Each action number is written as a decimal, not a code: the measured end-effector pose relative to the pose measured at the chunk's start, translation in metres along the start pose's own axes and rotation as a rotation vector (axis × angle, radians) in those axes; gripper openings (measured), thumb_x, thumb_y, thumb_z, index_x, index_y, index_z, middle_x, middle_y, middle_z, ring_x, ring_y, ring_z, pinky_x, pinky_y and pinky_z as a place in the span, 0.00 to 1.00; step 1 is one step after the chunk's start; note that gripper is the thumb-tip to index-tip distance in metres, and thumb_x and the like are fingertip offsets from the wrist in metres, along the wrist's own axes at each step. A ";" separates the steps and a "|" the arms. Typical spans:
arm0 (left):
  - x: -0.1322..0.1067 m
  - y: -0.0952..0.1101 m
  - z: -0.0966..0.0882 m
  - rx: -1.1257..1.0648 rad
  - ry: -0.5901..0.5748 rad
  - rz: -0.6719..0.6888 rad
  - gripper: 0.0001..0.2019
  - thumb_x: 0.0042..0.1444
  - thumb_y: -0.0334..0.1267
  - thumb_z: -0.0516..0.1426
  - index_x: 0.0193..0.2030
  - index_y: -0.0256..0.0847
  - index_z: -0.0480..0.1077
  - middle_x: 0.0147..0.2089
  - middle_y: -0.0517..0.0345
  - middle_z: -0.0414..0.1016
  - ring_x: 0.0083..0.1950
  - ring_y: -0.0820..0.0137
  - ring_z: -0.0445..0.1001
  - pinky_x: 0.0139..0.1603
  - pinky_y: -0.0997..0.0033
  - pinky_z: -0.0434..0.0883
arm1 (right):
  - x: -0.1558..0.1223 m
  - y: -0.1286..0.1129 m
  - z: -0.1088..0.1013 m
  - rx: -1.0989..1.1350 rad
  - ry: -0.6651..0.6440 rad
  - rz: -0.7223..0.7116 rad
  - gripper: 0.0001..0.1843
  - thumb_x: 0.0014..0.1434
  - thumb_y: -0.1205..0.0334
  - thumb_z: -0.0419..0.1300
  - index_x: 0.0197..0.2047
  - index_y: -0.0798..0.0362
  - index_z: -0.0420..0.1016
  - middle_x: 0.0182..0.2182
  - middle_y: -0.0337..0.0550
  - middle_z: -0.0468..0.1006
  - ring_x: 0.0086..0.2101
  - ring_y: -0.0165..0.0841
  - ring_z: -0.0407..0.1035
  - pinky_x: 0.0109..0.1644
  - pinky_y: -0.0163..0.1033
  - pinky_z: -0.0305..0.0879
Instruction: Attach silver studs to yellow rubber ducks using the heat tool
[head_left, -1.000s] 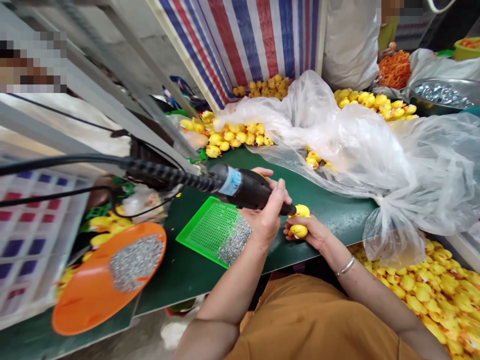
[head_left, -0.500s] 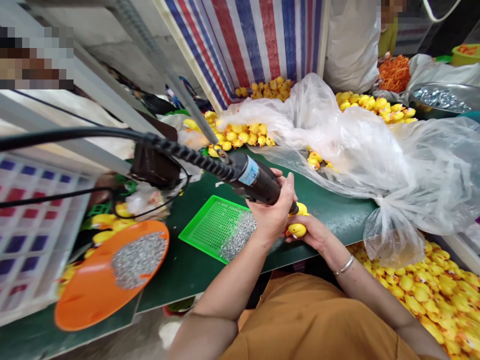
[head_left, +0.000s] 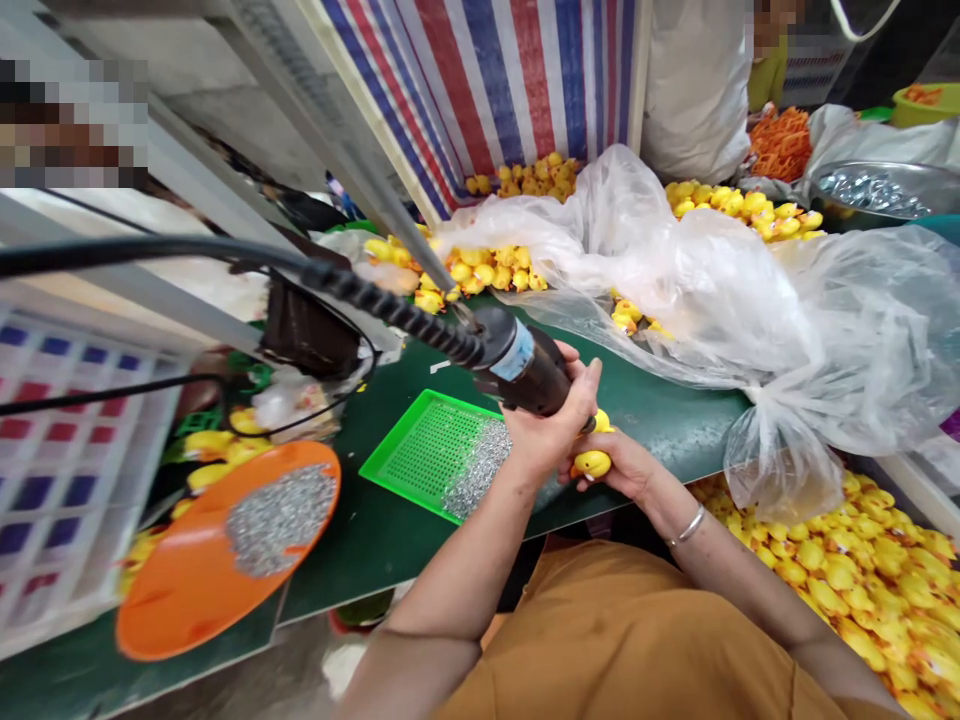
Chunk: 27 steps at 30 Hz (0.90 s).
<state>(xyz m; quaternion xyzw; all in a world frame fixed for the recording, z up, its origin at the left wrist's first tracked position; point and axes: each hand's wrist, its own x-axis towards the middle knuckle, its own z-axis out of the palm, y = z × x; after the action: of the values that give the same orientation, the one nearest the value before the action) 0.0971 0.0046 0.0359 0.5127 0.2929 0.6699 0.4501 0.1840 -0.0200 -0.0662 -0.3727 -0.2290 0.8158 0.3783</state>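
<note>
My left hand (head_left: pixel 551 420) is wrapped round the body of a black electric screwdriver (head_left: pixel 536 372), which hangs tilted, its lower end pointing down towards my right hand. In the fingers of my right hand (head_left: pixel 626 462) is a yellow toy duck (head_left: pixel 592 464), held just under the tool's tip. Whether the tip touches the duck cannot be made out, as my fingers cover that spot. Beside my left wrist lies a green perforated tray (head_left: pixel 405 455) with small silver screws (head_left: pixel 480 465) heaped at its right end.
An orange dish (head_left: pixel 180 590) of silver screws sits on the green table (head_left: pixel 360 550) at left. Clear plastic bags (head_left: pixel 720 290) lie across the back. Many yellow ducks (head_left: pixel 840 570) fill the lower right. The tool's cable (head_left: pixel 247 250) crosses from the left; a metal bar (head_left: pixel 360 170) slants above.
The screwdriver has shifted slightly right and down and stands a little steeper. My hands keep their hold on the screwdriver and the duck.
</note>
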 end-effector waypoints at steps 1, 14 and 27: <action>-0.001 0.000 0.000 0.012 -0.027 0.000 0.14 0.50 0.42 0.67 0.36 0.41 0.67 0.20 0.70 0.67 0.16 0.80 0.65 0.18 0.78 0.66 | 0.000 0.001 0.000 0.003 -0.014 0.005 0.14 0.41 0.61 0.68 0.32 0.60 0.76 0.22 0.47 0.80 0.23 0.35 0.76 0.20 0.31 0.68; 0.008 0.035 0.007 -0.099 0.216 0.237 0.14 0.51 0.38 0.66 0.40 0.43 0.66 0.20 0.72 0.63 0.17 0.78 0.65 0.21 0.75 0.67 | 0.015 -0.020 -0.009 0.294 0.350 -0.053 0.03 0.52 0.72 0.63 0.31 0.58 0.72 0.21 0.43 0.78 0.23 0.31 0.75 0.29 0.36 0.76; -0.001 0.005 -0.006 -0.075 0.194 0.124 0.14 0.51 0.38 0.66 0.41 0.41 0.67 0.22 0.70 0.67 0.18 0.78 0.67 0.22 0.74 0.69 | 0.019 -0.013 -0.009 0.361 0.263 -0.066 0.06 0.51 0.73 0.64 0.31 0.56 0.71 0.20 0.41 0.77 0.20 0.30 0.73 0.27 0.36 0.76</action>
<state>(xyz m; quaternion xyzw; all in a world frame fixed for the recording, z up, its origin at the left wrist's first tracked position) 0.0903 0.0018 0.0382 0.4456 0.2775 0.7534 0.3960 0.1884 0.0043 -0.0714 -0.3945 -0.0402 0.7752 0.4918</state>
